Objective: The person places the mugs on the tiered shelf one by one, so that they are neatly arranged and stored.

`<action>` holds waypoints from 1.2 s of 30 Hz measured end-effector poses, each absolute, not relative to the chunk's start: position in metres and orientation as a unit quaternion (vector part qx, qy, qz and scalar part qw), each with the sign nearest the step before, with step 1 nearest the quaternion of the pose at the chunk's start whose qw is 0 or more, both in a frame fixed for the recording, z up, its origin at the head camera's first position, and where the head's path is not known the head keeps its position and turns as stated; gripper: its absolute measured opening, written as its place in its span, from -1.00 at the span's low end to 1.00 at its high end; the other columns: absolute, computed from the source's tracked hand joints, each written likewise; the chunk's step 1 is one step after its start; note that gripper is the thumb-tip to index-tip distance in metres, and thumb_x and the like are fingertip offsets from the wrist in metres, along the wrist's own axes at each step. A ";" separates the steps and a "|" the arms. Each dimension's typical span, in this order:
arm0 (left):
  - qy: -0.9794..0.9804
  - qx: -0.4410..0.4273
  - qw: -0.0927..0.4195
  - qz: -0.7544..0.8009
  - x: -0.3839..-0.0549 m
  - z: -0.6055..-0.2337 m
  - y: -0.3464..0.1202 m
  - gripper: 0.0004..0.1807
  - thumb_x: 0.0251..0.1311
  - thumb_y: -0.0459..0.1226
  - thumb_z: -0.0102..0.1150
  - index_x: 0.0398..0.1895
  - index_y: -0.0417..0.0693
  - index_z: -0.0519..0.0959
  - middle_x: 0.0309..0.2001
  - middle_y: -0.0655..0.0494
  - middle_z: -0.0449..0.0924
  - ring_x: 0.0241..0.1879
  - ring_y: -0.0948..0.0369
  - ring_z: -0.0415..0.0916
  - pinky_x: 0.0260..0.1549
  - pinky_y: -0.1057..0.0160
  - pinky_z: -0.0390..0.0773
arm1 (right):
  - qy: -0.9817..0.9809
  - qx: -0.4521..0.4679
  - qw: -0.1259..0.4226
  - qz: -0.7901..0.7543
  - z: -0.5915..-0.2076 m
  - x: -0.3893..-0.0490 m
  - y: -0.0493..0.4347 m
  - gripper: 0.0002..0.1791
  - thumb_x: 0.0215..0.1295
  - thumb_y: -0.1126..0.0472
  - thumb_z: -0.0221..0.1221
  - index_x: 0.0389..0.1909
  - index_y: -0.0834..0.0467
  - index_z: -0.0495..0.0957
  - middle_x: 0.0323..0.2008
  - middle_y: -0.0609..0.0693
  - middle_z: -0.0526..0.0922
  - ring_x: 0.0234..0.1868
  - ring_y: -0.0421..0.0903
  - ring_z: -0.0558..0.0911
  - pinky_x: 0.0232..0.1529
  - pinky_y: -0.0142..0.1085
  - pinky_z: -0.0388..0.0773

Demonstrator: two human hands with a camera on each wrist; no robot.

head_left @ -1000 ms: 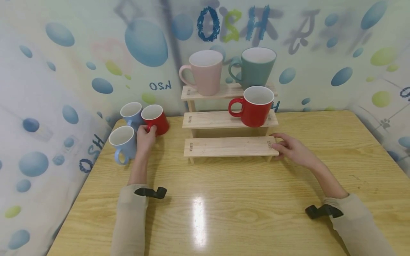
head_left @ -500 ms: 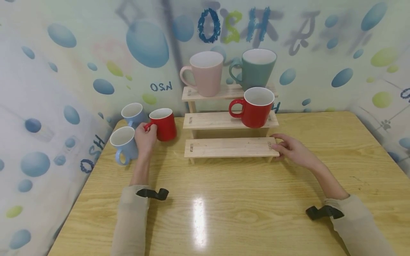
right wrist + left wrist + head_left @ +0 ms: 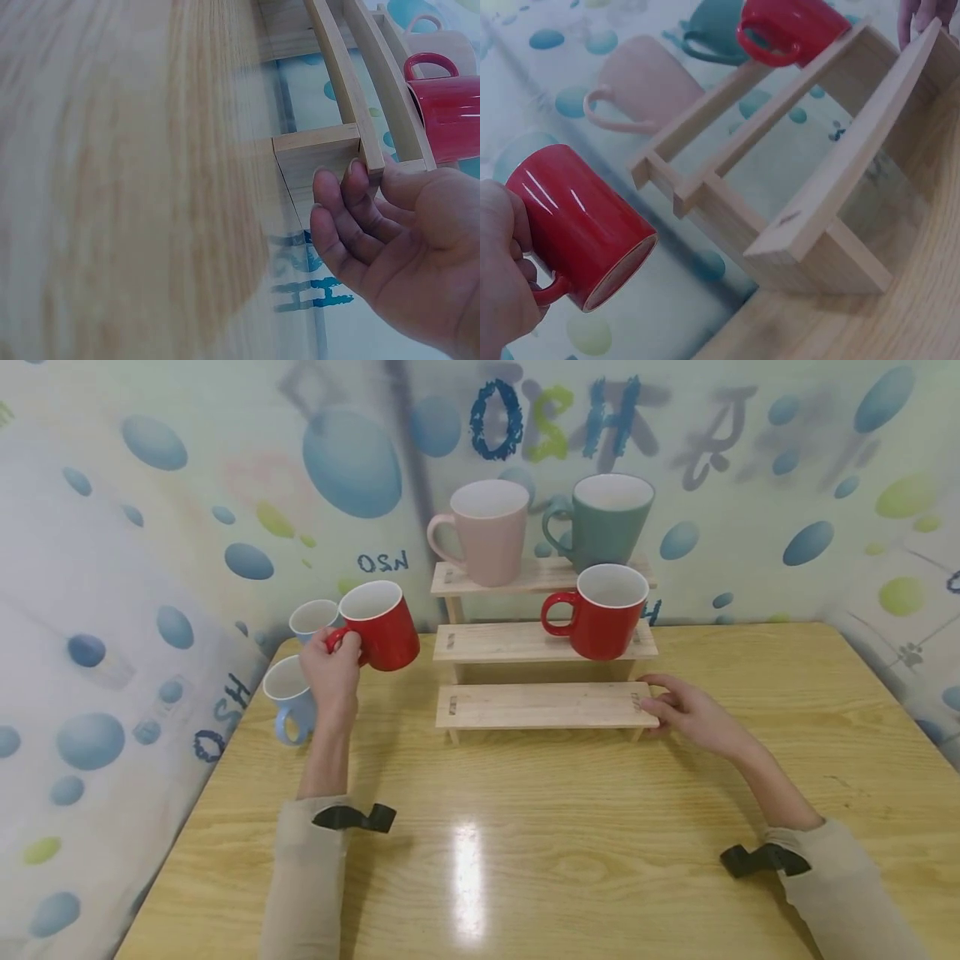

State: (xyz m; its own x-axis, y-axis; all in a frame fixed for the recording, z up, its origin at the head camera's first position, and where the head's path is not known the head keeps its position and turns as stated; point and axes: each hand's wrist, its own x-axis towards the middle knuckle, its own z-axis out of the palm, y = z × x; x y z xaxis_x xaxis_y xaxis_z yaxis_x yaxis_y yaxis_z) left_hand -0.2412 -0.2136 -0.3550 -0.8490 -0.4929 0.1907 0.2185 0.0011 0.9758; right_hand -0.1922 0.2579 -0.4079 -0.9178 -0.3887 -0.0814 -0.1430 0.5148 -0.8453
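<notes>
Red mug [image 3: 388, 639] raised near the table's [image 3: 540, 827] back-left corner
The left hand [image 3: 330, 672] clasps the handle [image 3: 553, 291], the mug's body just rightward; the right hand [image 3: 690, 714] pinches the wooden rack's lowest step [image 3: 547, 706] at its right edge.

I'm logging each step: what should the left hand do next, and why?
Probably carry the held mug rightward to the bare left part of the middle shelf. The left hand already has it in the air, a matching red mug stands at that shelf's right, and the right hand holds the bottom shelf.
</notes>
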 end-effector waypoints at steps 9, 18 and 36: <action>-0.654 0.067 0.243 -0.713 -0.230 -0.337 -0.199 -0.70 0.18 -0.48 0.00 -0.65 -0.07 0.25 -0.71 0.17 0.13 -0.58 0.24 0.22 -0.41 0.27 0.62 | 0.857 -0.155 0.135 -0.472 -0.407 -0.191 0.258 -0.38 0.56 0.19 0.03 0.45 0.43 0.08 -0.02 0.38 0.64 -0.22 0.09 0.76 0.03 -0.12 0.62; -0.667 0.029 0.190 -0.720 -0.221 -0.331 -0.178 -0.73 0.24 -0.47 -0.01 -0.59 -0.10 0.27 -0.65 0.13 0.21 -0.35 0.12 0.45 -0.23 0.20 0.66 | 0.863 -0.157 0.130 -0.462 -0.407 -0.191 0.258 -0.38 0.57 0.19 0.02 0.45 0.43 0.10 -0.06 0.33 0.66 -0.24 0.06 0.76 0.00 -0.20 0.63; -0.708 -0.014 0.137 -0.693 -0.217 -0.339 -0.146 -0.76 0.28 -0.44 0.01 -0.54 -0.12 0.29 -0.65 0.10 0.19 -0.44 0.10 0.36 -0.24 0.21 0.68 | 0.859 -0.166 0.129 -0.466 -0.408 -0.194 0.258 -0.38 0.57 0.19 0.02 0.45 0.43 0.09 0.01 0.39 0.63 -0.22 0.07 0.76 -0.03 -0.13 0.64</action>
State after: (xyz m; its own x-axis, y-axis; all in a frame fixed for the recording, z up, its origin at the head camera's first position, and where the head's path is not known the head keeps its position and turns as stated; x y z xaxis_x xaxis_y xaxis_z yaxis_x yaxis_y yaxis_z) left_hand -0.2169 -0.1458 -0.3392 -0.9620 -0.1701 0.2135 0.2097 0.0402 0.9769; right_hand -0.1937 0.2583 -0.4076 -0.9116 -0.4057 -0.0662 -0.1659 0.5105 -0.8437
